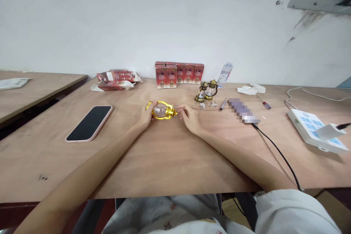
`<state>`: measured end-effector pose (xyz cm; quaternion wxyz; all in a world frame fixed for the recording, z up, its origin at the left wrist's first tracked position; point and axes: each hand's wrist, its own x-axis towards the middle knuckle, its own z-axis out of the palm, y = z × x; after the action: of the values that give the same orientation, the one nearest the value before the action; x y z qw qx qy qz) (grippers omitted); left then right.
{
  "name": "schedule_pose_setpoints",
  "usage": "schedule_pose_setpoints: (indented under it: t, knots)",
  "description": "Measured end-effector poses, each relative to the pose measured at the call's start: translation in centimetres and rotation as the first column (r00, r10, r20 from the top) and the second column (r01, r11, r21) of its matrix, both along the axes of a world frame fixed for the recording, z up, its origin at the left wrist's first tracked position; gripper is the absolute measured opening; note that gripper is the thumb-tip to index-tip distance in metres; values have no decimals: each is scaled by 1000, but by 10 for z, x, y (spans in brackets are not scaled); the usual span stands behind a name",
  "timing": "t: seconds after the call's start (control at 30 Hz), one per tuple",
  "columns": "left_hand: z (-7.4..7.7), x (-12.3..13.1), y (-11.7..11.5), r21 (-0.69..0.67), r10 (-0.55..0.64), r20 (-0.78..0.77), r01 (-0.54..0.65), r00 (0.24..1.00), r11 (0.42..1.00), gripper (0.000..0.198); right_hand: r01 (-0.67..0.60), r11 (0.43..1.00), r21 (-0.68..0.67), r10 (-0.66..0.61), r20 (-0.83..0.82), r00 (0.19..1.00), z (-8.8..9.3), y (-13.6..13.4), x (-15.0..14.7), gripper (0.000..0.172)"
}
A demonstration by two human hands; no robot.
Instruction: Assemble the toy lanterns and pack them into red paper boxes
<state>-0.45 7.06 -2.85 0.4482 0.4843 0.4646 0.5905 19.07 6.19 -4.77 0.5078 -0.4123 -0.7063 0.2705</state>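
A small shiny gold lantern (161, 110) with a clear globe lies on its side above the middle of the table. My left hand (148, 114) is closed around its base end. At the lantern's top end, my right hand (189, 117) has its fingers drawn together in a pinch. Whatever those fingers hold is too small to make out, and I cannot tell whether they touch the lantern. Beyond my right hand stand two bronze-coloured lanterns (206, 90), with small pale cut-out pieces (207, 105) lying in front of them.
Several red boxes (178, 75) stand by the wall, with opened red packaging (117, 80) to their left. A dark-screened phone (89, 123) lies at left. On the right are a bottle (225, 73), tissue (251, 89), screwdriver (265, 105), cabled phone (242, 110) and power strip (315, 128).
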Motion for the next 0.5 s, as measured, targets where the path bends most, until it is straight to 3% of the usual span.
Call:
schedule_pose_setpoints:
  t: [0.5]
  knots:
    - [-5, -3, 3, 25, 28, -26, -28, 999, 999, 33, 0, 999, -40, 2, 39, 999, -4, 3, 1, 25]
